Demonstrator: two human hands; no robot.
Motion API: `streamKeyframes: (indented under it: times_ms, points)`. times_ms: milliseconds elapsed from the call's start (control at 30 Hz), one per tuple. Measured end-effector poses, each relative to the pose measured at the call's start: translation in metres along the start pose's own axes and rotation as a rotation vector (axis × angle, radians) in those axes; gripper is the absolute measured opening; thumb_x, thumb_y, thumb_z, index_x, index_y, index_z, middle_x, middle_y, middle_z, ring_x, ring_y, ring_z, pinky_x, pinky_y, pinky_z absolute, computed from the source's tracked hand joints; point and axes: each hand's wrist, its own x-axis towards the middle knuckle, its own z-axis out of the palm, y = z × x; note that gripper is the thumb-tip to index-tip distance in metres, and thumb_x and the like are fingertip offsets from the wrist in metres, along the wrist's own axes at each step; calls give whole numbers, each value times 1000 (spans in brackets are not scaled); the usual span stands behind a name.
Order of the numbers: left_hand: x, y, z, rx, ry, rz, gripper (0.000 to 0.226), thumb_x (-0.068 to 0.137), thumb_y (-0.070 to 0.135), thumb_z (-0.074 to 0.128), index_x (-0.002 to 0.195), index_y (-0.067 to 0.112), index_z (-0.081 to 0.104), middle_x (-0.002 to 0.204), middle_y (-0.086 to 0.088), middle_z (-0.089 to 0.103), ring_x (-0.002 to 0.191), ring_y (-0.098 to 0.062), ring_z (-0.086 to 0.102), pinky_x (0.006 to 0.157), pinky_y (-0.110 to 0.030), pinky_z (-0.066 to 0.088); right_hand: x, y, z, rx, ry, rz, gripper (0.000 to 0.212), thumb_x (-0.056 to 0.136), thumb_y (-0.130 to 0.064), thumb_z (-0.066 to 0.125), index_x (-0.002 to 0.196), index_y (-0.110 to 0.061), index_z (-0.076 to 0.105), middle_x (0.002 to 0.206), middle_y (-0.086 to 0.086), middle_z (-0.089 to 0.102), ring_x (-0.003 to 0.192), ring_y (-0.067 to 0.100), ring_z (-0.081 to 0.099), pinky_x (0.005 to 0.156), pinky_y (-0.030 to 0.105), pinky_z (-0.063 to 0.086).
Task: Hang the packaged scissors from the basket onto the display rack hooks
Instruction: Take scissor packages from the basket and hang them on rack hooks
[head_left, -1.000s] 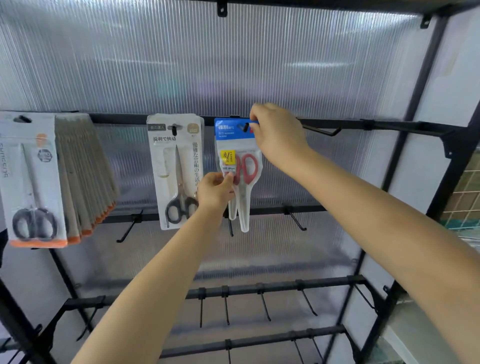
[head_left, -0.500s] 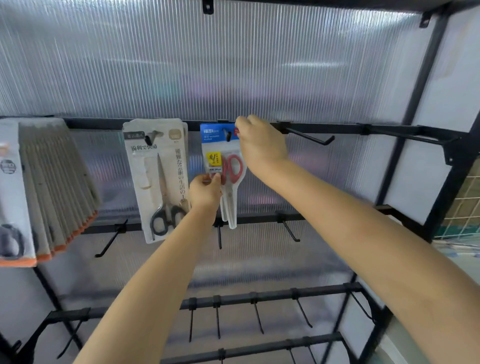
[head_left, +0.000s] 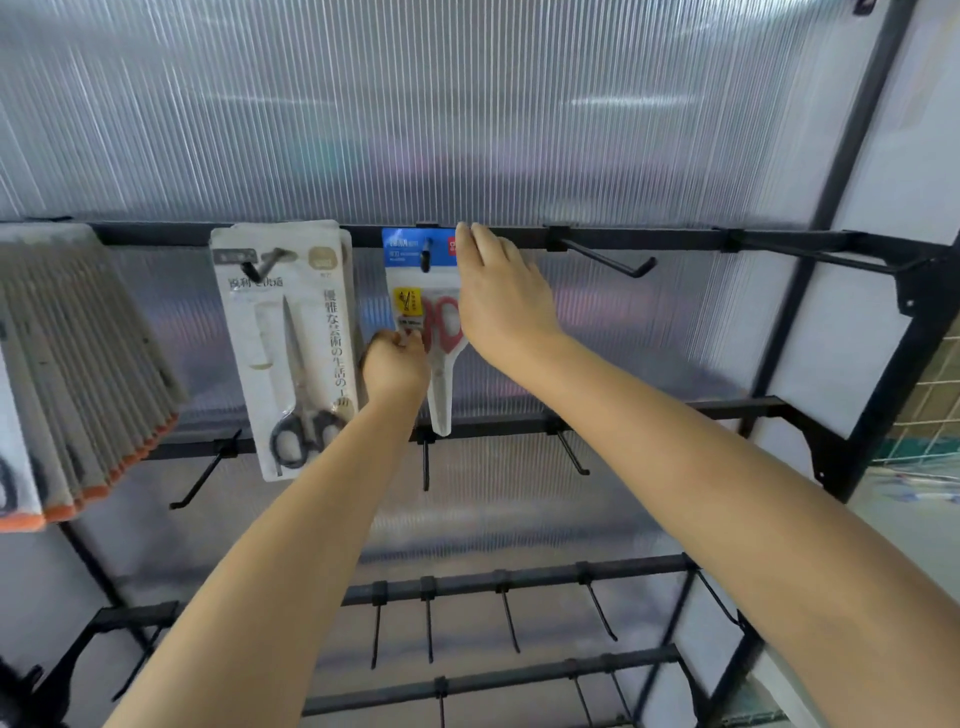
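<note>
Head view: the red-handled scissors pack (head_left: 434, 332) hangs on the top-rail hook (head_left: 426, 258), which passes through the hole in its blue header card. Left hand (head_left: 396, 364) pinches the pack's lower left edge, just below the yellow label. Right hand (head_left: 501, 301) lies with fingers straight, tips at the header's right corner, gripping nothing that shows.

Step looks like seating the pack. Judgement: push the header back along the hook till it sits near the rail, steady the bottom so it hangs straight, then let go with both hands together. Risk: a tug from the left hand could slide it off the hook tip.

Containers: no basket in view, so what remains to hang cannot be told. Left of that hook hangs a white scissors pack (head_left: 291, 343); further left a fanned stack of packs (head_left: 88, 374). The hook (head_left: 608, 260) right of it is bare.
</note>
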Motion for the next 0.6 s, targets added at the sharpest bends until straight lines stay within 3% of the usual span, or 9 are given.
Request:
streamKeyframes:
  times_ms: [100, 200, 433, 600]
  points:
    - [-14, 4, -5, 126, 11, 43, 34, 99, 22, 45, 123, -3, 46, 121, -18, 56, 112, -33, 54, 77, -30, 38, -13, -4, -2, -29, -26, 6, 70, 94, -11, 50, 149, -3, 8, 156, 13, 13, 144, 26, 15, 115, 35, 18]
    - [-29, 0, -14, 263, 14, 220, 35, 98, 20, 46, 124, -3, 43, 127, -21, 48, 115, -36, 49, 90, -39, 39, -27, -10, -8, -55, -47, 5, 67, 94, -12, 48, 149, 0, 12, 155, 16, 17, 143, 27, 18, 116, 35, 16]
    - [-61, -7, -45, 444, -20, 573, 38, 95, 14, 48, 128, -3, 45, 133, -20, 42, 122, -34, 41, 93, -43, 41, -80, -36, -34, -37, -61, 107, 59, 96, -17, 45, 147, -2, 19, 152, 14, 25, 141, 26, 22, 116, 34, 17]
    - [-99, -26, -73, 553, -147, 651, 39, 97, 16, 47, 130, -4, 41, 135, -19, 43, 126, -33, 38, 96, -39, 36, -139, -55, -47, -48, -97, 253, 57, 96, -17, 43, 146, 0, 22, 150, 15, 28, 137, 27, 28, 114, 35, 20]
